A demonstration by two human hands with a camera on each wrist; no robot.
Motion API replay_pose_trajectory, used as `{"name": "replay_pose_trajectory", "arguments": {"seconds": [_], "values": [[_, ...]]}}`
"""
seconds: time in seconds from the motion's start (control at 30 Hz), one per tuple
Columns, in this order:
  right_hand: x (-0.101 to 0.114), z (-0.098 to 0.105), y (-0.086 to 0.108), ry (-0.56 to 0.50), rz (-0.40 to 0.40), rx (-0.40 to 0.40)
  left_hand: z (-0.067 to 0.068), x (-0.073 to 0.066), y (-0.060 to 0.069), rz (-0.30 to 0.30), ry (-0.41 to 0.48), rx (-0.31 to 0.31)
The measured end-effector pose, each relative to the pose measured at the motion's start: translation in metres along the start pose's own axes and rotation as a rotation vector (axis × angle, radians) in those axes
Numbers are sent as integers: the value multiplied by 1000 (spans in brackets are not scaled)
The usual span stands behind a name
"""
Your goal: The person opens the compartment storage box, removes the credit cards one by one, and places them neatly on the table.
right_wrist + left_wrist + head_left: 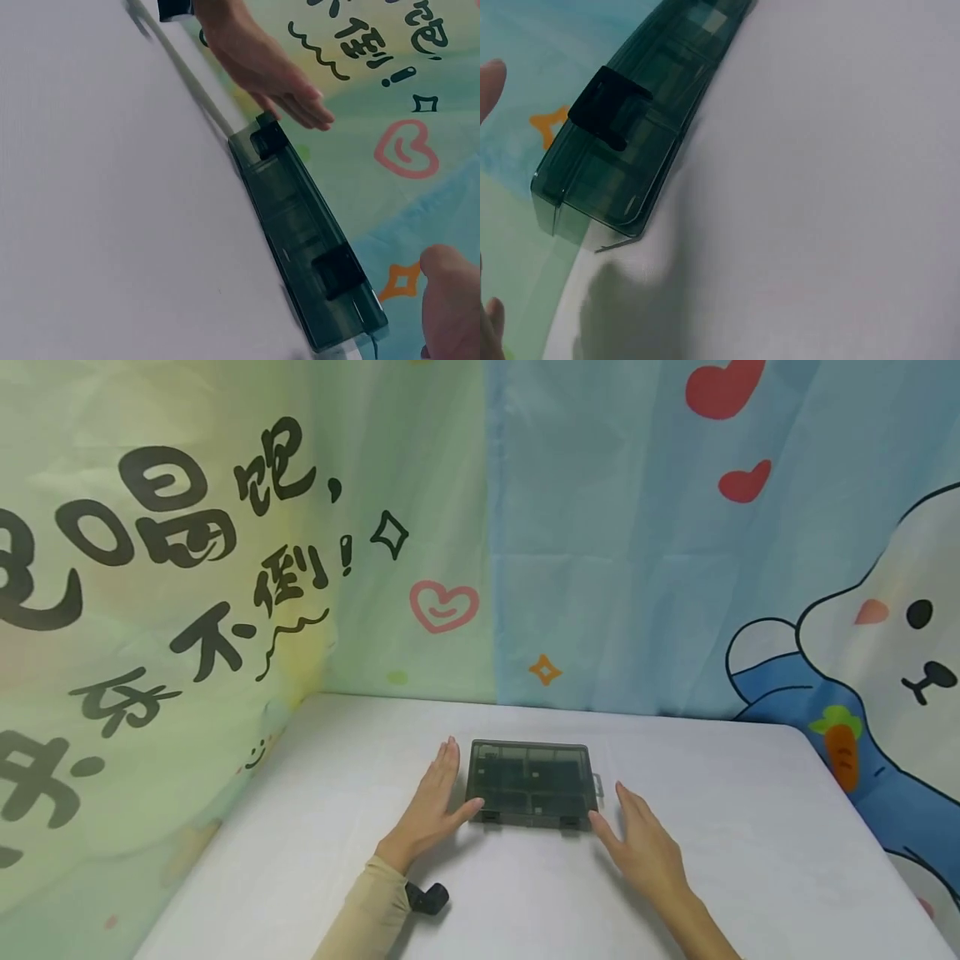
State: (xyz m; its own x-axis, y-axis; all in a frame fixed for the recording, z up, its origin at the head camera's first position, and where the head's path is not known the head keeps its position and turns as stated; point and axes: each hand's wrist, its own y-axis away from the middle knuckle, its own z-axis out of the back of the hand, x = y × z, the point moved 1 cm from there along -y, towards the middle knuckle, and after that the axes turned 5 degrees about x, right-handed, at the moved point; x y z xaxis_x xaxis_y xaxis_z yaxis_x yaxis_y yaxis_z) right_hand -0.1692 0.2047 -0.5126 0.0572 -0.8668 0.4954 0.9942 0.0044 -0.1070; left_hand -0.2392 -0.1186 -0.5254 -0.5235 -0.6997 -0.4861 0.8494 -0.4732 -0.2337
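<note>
A dark, see-through compartment box [531,781] lies flat on the white table, its lid down. Two black latches [339,271] sit on its front side, both pressed against the wall, and a small clear loop [597,786] sticks out at its right end. Beside the left end is my left hand [429,802], fingers straight and thumb spread over the front left corner; whether it touches cannot be told. My right hand [643,847] hovers off the front right corner, fingers extended, thumb near the box edge. Neither hand grips anything. The left wrist view shows the box's end [615,176] close up.
The white tabletop [517,902] stretches around the box. Behind it hangs a printed cloth [600,610] with hearts and a cartoon bear; another cloth [150,652] with black lettering covers the left side. A black device [427,898] is worn on the left wrist.
</note>
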Motion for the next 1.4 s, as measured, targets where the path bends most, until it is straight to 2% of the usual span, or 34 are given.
{"name": "replay_pose_trajectory", "arguments": {"seconds": [0.1,0.27,0.43,0.6,0.9,1.03,1.23,1.4], "values": [[1,-2,3,-37,-58,-38,-3,1,-3,19,30,14],[4,-4,7,-185,-148,-56,-6,4,-5,27,73,41],[8,-12,10,-329,-255,44,-10,8,-4,67,111,98],[15,-25,7,-566,-336,165,-14,10,-3,80,124,130],[28,-38,6,-864,-459,238,-20,14,-4,100,203,168],[31,-41,4,-920,-475,256,-21,13,-8,101,220,174],[37,-40,0,-939,-463,288,-21,17,-13,88,235,149],[37,-43,3,-974,-471,289,-22,19,-10,86,282,139]]}}
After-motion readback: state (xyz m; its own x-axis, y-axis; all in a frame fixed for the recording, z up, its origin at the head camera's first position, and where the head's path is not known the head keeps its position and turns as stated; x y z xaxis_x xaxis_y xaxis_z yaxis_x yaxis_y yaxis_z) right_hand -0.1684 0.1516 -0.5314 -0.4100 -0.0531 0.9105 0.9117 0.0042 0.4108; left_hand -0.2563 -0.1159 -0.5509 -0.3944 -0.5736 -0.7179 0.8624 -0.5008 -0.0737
